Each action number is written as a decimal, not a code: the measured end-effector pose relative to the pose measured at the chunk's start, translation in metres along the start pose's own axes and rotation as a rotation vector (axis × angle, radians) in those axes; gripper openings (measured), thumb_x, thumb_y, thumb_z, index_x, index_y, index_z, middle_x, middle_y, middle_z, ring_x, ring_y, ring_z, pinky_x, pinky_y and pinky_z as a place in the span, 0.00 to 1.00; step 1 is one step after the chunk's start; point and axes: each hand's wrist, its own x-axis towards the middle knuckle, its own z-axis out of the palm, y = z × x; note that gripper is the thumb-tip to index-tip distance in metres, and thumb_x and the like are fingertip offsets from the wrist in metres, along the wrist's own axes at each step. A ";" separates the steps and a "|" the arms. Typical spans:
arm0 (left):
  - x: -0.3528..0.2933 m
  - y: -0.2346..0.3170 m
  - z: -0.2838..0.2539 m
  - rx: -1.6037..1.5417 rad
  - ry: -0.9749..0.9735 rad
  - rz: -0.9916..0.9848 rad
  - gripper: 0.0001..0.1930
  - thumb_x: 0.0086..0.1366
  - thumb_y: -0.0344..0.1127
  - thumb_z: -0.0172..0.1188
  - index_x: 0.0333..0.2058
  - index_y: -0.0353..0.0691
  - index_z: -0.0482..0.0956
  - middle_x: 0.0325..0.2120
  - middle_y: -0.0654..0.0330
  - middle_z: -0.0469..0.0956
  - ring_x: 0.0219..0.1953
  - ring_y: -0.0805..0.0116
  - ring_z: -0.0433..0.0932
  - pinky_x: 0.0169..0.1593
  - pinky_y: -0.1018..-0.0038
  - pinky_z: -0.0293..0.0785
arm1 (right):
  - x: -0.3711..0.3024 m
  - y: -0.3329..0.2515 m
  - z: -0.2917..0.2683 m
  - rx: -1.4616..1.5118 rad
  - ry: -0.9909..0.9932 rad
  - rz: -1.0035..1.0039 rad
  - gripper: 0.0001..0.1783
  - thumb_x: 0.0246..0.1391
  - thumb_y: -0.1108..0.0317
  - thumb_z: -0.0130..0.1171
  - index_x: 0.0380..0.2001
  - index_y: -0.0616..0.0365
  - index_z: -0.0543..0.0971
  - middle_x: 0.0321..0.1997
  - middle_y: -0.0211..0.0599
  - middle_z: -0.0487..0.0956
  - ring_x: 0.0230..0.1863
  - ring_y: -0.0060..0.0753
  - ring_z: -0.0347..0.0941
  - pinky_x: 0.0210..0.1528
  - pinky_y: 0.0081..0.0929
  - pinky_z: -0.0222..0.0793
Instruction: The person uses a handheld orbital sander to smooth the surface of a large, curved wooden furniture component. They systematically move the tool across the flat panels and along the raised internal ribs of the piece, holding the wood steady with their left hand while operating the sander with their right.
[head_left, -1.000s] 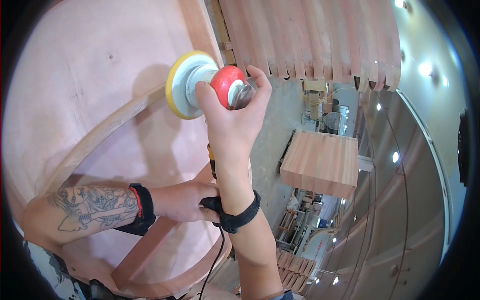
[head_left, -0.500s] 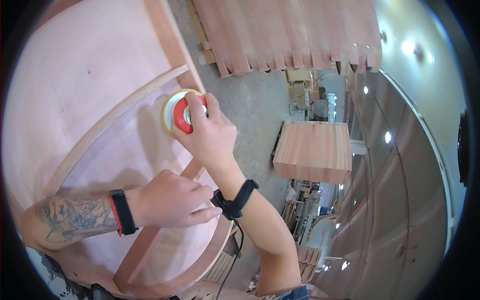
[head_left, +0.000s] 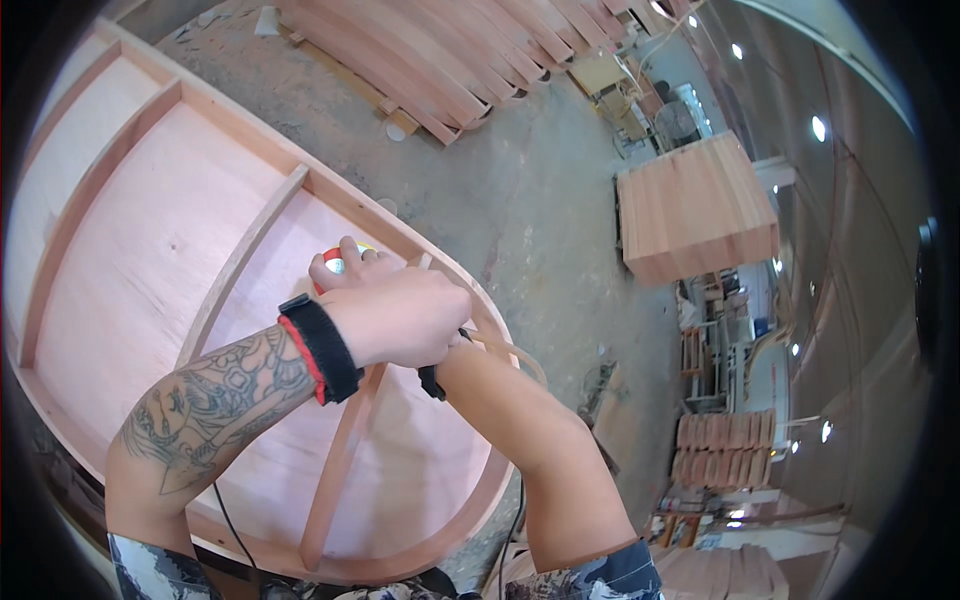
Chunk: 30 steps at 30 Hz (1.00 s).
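Right now, the right hand (head_left: 372, 264) has its grip bent over a small round sander (head_left: 333, 262), with fingers showing on the red and white top; a bit of yellow edge peeks out just beyond them. The sander sits inside a large, round-ended wooden frame (head_left: 365, 205), near its far right rim and just to the right of a crosswise wooden rib (head_left: 238, 262). Whether its pad touches the pale panel (head_left: 150, 235) beneath cannot be told, since the hands cover most of the tool.

The left hand (head_left: 400, 318) reaches across from the left and lies over the right wrist, close to a black strap (head_left: 430, 382) there. Its fingertips are turned away, so I cannot tell whether its grip is wide or closed on anything. A black band (head_left: 322, 348) with a red edge circles the left wrist. Nearer, a wooden brace (head_left: 340, 470) runs through the rounded end of the frame, and a thin black cable (head_left: 236, 532) hangs beside the left forearm.

Beyond the frame spreads a grey floor (head_left: 560, 200). Long boards (head_left: 420, 60) lie at the far side, a squared wooden block (head_left: 695, 205) stands to the right, and stacked wooden pieces (head_left: 725, 445) sit at the near right.
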 end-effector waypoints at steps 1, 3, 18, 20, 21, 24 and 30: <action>0.004 0.010 -0.004 -0.014 -0.029 0.037 0.10 0.57 0.36 0.64 0.36 0.43 0.89 0.33 0.49 0.86 0.36 0.43 0.85 0.43 0.46 0.76 | -0.003 0.008 0.010 0.006 0.032 -0.002 0.42 0.50 0.51 0.67 0.69 0.37 0.64 0.71 0.56 0.65 0.60 0.55 0.77 0.52 0.43 0.79; 0.007 0.029 -0.014 -0.044 -0.074 0.079 0.10 0.59 0.37 0.62 0.36 0.45 0.89 0.29 0.50 0.84 0.35 0.43 0.84 0.42 0.47 0.77 | -0.006 0.018 0.028 0.012 0.106 -0.031 0.40 0.55 0.50 0.63 0.70 0.35 0.62 0.73 0.56 0.62 0.60 0.54 0.77 0.52 0.42 0.80; 0.028 0.069 0.048 0.395 0.269 0.261 0.08 0.53 0.38 0.66 0.29 0.43 0.80 0.26 0.56 0.81 0.30 0.51 0.80 0.39 0.50 0.71 | 0.022 0.054 0.105 0.389 0.192 0.367 0.44 0.47 0.51 0.68 0.68 0.44 0.66 0.69 0.57 0.69 0.61 0.60 0.72 0.67 0.50 0.65; 0.016 0.060 0.043 0.375 0.224 0.084 0.07 0.54 0.38 0.64 0.28 0.43 0.80 0.25 0.54 0.80 0.31 0.48 0.78 0.42 0.46 0.68 | -0.019 0.036 0.048 0.437 0.221 0.148 0.45 0.56 0.60 0.65 0.75 0.41 0.59 0.71 0.53 0.68 0.54 0.52 0.80 0.55 0.48 0.78; 0.021 0.077 0.039 0.371 0.232 0.082 0.06 0.54 0.35 0.63 0.29 0.42 0.79 0.26 0.53 0.81 0.31 0.47 0.80 0.42 0.48 0.70 | -0.026 0.047 0.059 0.395 0.338 0.158 0.44 0.56 0.59 0.65 0.75 0.42 0.60 0.70 0.53 0.68 0.55 0.53 0.79 0.56 0.48 0.77; 0.016 0.106 0.029 0.263 0.282 0.113 0.07 0.54 0.30 0.62 0.31 0.37 0.76 0.28 0.51 0.81 0.33 0.45 0.82 0.42 0.53 0.74 | -0.020 0.055 0.088 0.280 0.599 0.111 0.43 0.55 0.54 0.65 0.73 0.43 0.63 0.67 0.54 0.71 0.58 0.53 0.77 0.58 0.49 0.73; 0.013 0.110 0.053 -0.058 0.355 0.305 0.09 0.56 0.25 0.60 0.35 0.35 0.72 0.31 0.46 0.76 0.35 0.43 0.78 0.42 0.54 0.73 | -0.020 0.070 0.101 0.458 0.773 0.003 0.41 0.54 0.50 0.66 0.69 0.51 0.67 0.64 0.57 0.74 0.59 0.56 0.74 0.60 0.51 0.70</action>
